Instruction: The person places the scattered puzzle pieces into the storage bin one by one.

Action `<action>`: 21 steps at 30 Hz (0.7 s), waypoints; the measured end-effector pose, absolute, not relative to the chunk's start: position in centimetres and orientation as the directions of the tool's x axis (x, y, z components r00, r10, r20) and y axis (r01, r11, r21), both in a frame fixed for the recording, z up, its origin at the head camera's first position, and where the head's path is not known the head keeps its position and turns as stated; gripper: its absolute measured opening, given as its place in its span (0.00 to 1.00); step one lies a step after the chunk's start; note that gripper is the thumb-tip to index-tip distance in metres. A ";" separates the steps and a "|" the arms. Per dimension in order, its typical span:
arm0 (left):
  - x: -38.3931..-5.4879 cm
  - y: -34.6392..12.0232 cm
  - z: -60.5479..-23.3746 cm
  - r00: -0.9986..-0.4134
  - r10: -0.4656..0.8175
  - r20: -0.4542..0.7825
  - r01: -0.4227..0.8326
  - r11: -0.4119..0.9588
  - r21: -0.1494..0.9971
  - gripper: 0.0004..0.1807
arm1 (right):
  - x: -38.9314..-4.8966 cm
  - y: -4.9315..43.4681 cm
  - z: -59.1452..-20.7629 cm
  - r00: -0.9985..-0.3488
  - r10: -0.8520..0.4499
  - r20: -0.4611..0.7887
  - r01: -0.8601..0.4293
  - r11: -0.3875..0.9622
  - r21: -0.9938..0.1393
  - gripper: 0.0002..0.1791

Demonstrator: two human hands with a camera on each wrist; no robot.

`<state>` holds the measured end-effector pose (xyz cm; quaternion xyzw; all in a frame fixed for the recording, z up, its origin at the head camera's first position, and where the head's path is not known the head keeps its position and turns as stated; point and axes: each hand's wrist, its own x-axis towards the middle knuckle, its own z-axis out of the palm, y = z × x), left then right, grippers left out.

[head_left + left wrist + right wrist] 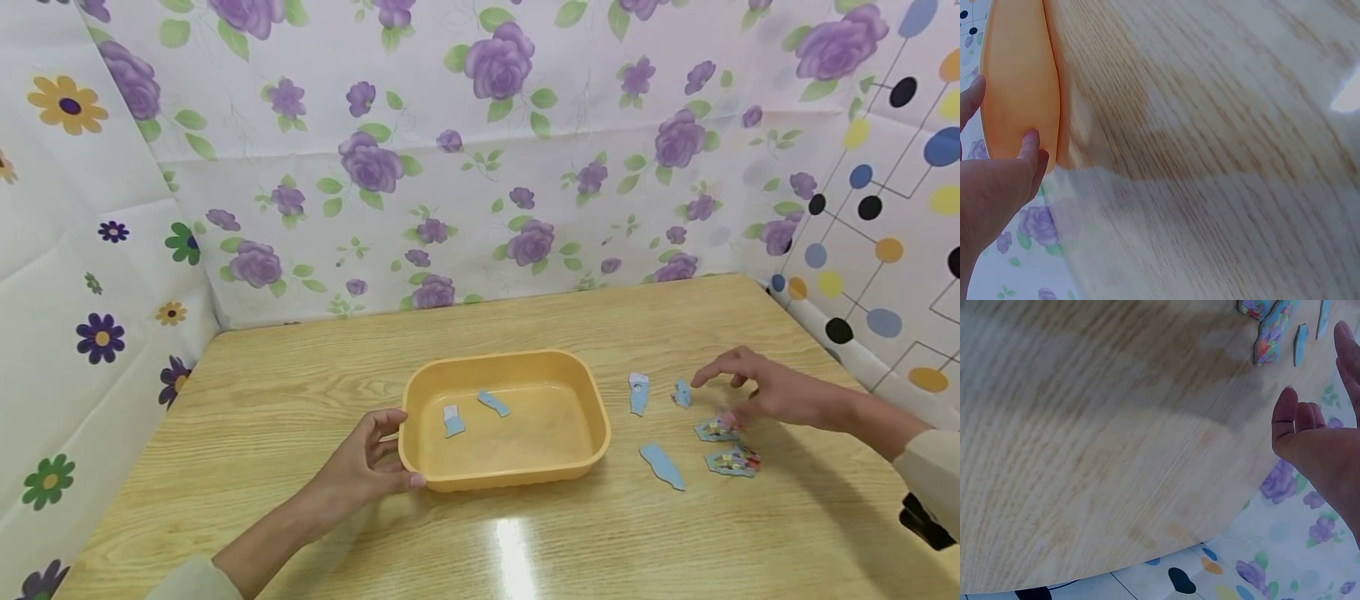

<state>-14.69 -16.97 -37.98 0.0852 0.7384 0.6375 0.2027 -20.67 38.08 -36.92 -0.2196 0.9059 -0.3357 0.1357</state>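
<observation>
Orange tub (510, 478) sits near the middle of a wood-grain table (322, 358), whose near edge is cut off in the head view; the left wrist view shows only part of its outer wall. The left hand (367, 462) grips its left end, thumb and bent fingers set apart, some fingers partly hidden behind others. The right hand (772, 392) hovers right of the tub, thumb and forefinger spread, holding nothing. A black object (926, 523), partly behind the right sleeve (933, 479), is too covered to identify. Near the thumb lie two patterned pieces (731, 462), their print too small to make out, the farther one partly covered. A long blue piece (662, 467) and a pale-topped piece (638, 395) lie nearer the tub. Inside it rest a two-tone piece (453, 423) and a narrow blue piece (494, 403). Smallest, a blue scrap (682, 393) lies just beside the forefinger's tip; whether they touch is unclear.
</observation>
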 end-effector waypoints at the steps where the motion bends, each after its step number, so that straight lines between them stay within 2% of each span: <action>1: -14.7 -17.0 -38.0 -0.904 0.381 -0.193 -0.135 0.173 0.976 0.49 | -20.5 38.2 -37.1 -0.865 -0.493 -0.091 -0.316 0.677 -0.665 0.25; 8: -14.7 -16.9 -38.0 -0.907 0.369 -0.202 -0.146 0.174 0.974 0.49 | -19.7 38.8 -38.2 -0.849 -0.525 -0.060 -0.370 0.672 -0.641 0.21; 15: -14.6 -16.8 -38.0 -0.908 0.365 -0.205 -0.147 0.182 0.972 0.49 | -19.1 39.1 -39.2 -0.837 -0.543 -0.076 -0.346 0.630 -0.696 0.16; 21: -14.5 -16.8 -37.9 -0.909 0.366 -0.200 -0.140 0.186 0.973 0.49 | -18.5 39.1 -39.7 -0.836 -0.548 -0.021 -0.403 0.640 -0.654 0.16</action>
